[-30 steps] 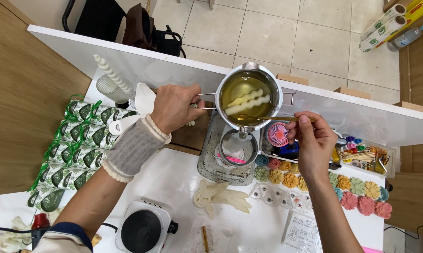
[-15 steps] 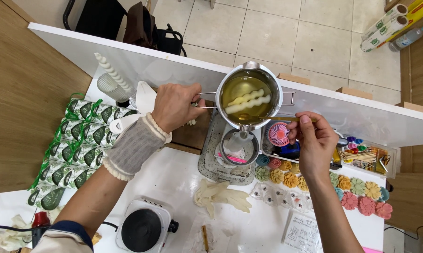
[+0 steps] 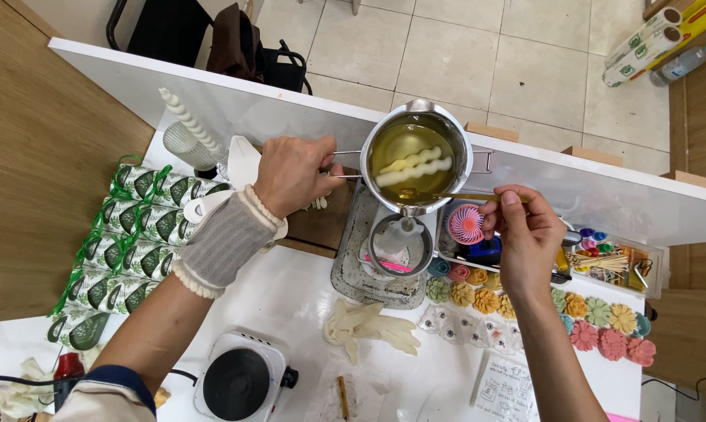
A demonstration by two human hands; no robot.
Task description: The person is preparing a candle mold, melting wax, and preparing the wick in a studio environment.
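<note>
My left hand (image 3: pixel 290 173) grips the wire handle of a steel melting pot (image 3: pixel 456 141) and holds it above the table. The pot is full of clear yellow liquid with a white twisted candle (image 3: pixel 413 167) lying in it. My right hand (image 3: pixel 525 234) pinches a thin yellowish stick (image 3: pixel 470 198) whose far end dips into the pot at its near rim. Under the pot sits a round metal mould (image 3: pixel 400 244) on a grey speckled tray (image 3: pixel 351 266).
A small electric hotplate (image 3: pixel 239 381) stands near the front. Green-patterned packets (image 3: pixel 126 242) lie stacked at the left, a white spiral candle (image 3: pixel 190 125) in a glass behind them. Coloured flower-shaped pieces (image 3: pixel 603 320), a pink mini fan (image 3: pixel 465 223), a box of small tools (image 3: pixel 611 262) and crumpled gloves (image 3: pixel 368 328) fill the right.
The pot and my left hand have drifted slightly up and away. My right hand and the stick stay almost where they were.
</note>
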